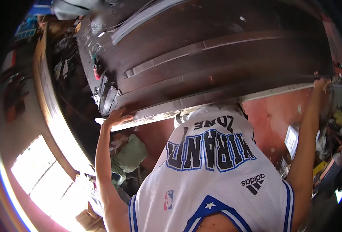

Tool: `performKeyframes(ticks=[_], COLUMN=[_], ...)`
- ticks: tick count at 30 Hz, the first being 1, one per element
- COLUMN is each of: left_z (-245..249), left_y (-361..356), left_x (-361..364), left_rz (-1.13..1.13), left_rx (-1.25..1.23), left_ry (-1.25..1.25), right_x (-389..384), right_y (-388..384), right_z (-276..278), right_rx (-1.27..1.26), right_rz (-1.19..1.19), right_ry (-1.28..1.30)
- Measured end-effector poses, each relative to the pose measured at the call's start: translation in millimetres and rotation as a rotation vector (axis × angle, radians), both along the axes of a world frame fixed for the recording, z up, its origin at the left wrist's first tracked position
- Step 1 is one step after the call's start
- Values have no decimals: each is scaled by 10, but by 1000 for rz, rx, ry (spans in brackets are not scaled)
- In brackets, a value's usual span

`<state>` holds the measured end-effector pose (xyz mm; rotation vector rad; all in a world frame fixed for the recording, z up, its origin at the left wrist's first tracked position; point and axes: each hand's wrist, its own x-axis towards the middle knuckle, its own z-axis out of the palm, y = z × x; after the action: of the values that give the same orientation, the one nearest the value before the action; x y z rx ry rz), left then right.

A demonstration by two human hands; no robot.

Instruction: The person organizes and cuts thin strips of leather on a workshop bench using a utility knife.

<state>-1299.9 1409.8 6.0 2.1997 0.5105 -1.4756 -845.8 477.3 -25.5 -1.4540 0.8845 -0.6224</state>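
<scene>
A long dark strip (182, 102) runs along the near edge of a dark work surface (233, 54), just above a pale, worn front edge (273, 91). My left hand (118, 117) grips the strip's left end, thumb apart and pointing right along the edge. Far to the right, my right hand (321, 83) is closed round the other end, its fingers small and partly hidden. Another thin dark strip (167, 63) lies farther back, roughly parallel.
Dark scraps (110, 98) and a red-handled tool (96, 72) lie at the surface's left end. A pale bundle (178, 13) is at the back. Below the left edge hangs greenish cloth (130, 154). Clutter and a white container (291, 140) stand at the lower right.
</scene>
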Motion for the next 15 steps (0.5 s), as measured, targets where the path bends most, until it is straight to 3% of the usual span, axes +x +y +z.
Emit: performKeyframes(ticks=[5,7,9,15], left_z=[113,79,164,125], left_y=[-162,-207,-256,-204], left_x=[51,-95,5,-73], left_rz=[-51,-24,-15,-74], left_rx=[35,-11,75,195], left_ry=[0,-372,-134,-103], right_x=[-18,23,61,-20], right_y=[95,196,264,351], right_z=[-308,-362,-436,-561], right_rx=[81,97,111,132], right_rz=[81,93,99,87], right_ry=[-4,-26,-38,-37])
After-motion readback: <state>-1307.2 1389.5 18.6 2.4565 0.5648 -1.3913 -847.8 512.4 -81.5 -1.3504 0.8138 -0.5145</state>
